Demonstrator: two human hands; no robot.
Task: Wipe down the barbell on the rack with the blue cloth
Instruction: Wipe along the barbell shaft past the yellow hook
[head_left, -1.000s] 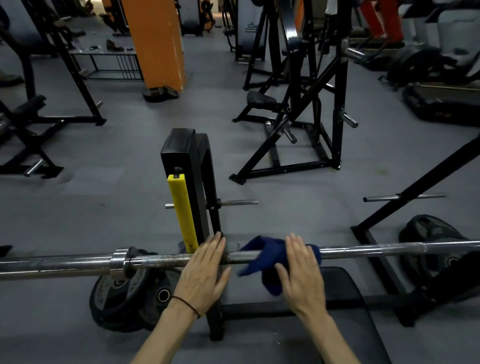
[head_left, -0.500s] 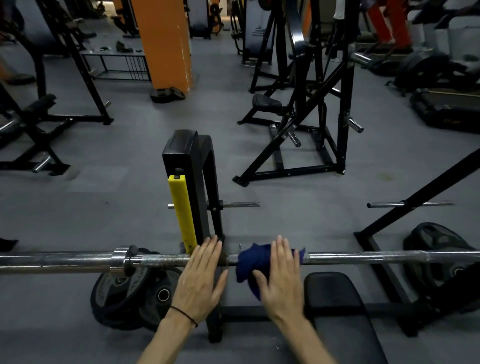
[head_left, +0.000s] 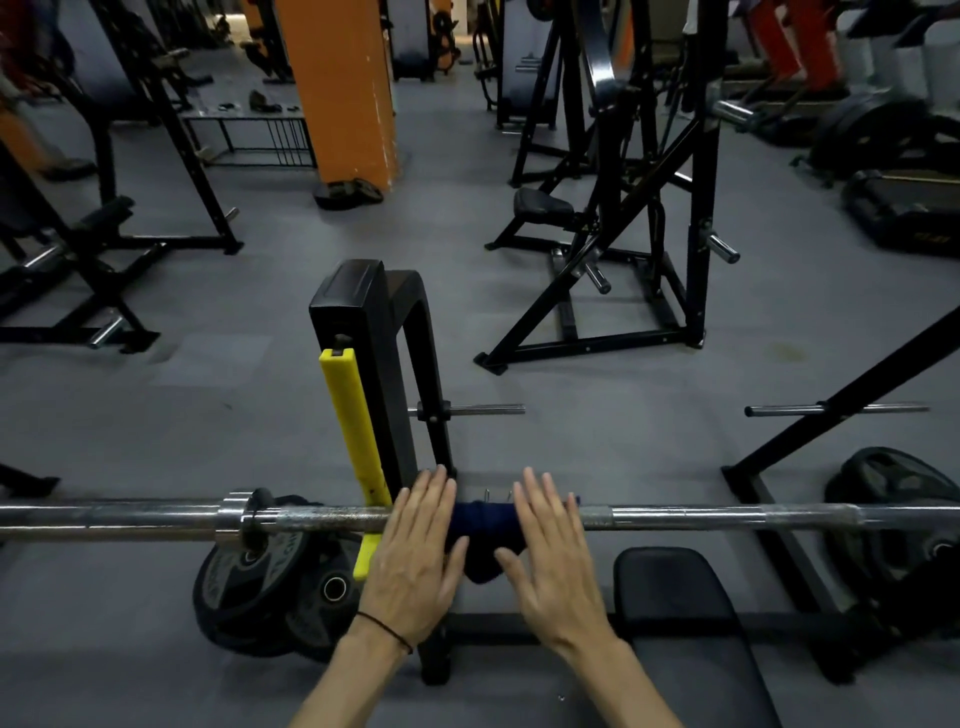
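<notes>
A steel barbell (head_left: 727, 517) lies across the view on the black rack upright (head_left: 363, 322), which carries a yellow liner strip (head_left: 353, 426). A dark blue cloth (head_left: 480, 535) is wrapped over the bar just right of that upright. My right hand (head_left: 550, 561) presses on the cloth's right part, fingers stretched over the bar and thumb under the hanging cloth. Beside the cloth's left edge, my left hand (head_left: 415, 556) lies flat on the bare bar with its fingers extended. It wears a thin black band at the wrist.
A black bench pad (head_left: 680, 613) sits below the bar on the right. Weight plates (head_left: 260, 587) lean on the floor at the left, more plates (head_left: 893, 499) at the right. A black plate-loaded machine (head_left: 623, 234) and an orange pillar (head_left: 337, 88) stand beyond on grey flooring.
My right hand has slid the blue cloth leftward along the bar until it nearly meets my left hand. The left hand has stayed in place.
</notes>
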